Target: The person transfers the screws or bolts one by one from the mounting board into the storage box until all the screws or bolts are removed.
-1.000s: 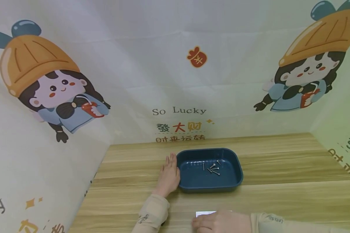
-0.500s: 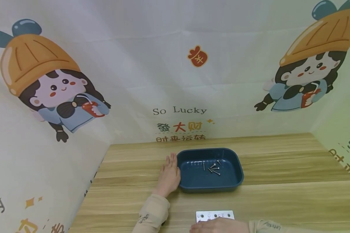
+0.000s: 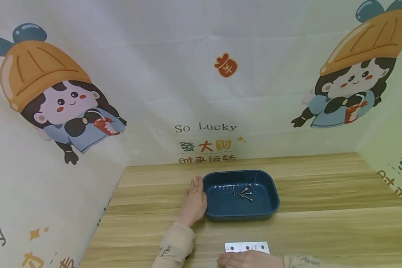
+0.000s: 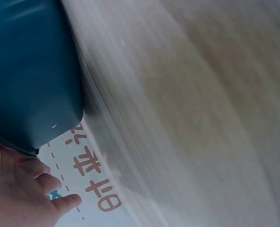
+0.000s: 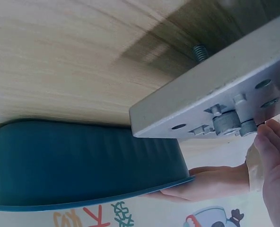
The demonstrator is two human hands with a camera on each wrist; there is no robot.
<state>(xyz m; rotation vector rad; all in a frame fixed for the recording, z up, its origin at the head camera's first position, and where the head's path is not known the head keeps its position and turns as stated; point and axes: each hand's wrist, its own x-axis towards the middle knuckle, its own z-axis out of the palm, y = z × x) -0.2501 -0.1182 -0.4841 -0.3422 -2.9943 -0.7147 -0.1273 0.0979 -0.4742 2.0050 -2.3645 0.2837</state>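
Observation:
In the head view, my left hand point(image 3: 194, 203) lies with straight fingers along the left side of a blue tray point(image 3: 221, 206). Several screws point(image 3: 247, 194) lie loose inside it. A pale metal plate with holes point(image 3: 257, 246) sits nearer to me, partly covered by my right hand point(image 3: 252, 259). From the right wrist, the plate's side looms close, with a hex-like bolt head point(image 5: 226, 123) and a smaller head point(image 5: 248, 127) on it. A threaded shank point(image 5: 200, 53) shows beyond its edge. Right fingertips point(image 5: 267, 137) are beside the smaller head; whether they pinch it is hidden.
The wood-grain table point(image 3: 147, 208) runs back to a printed cloth wall point(image 3: 174, 74). More printed cloth stands at the left point(image 3: 26, 193) and right point(image 3: 392, 149) sides. The tray's raised rim faces the plate.
My right hand has shifted slightly toward me, so the plate's back row of holes now shows. My left hand and the tray stay where they were.

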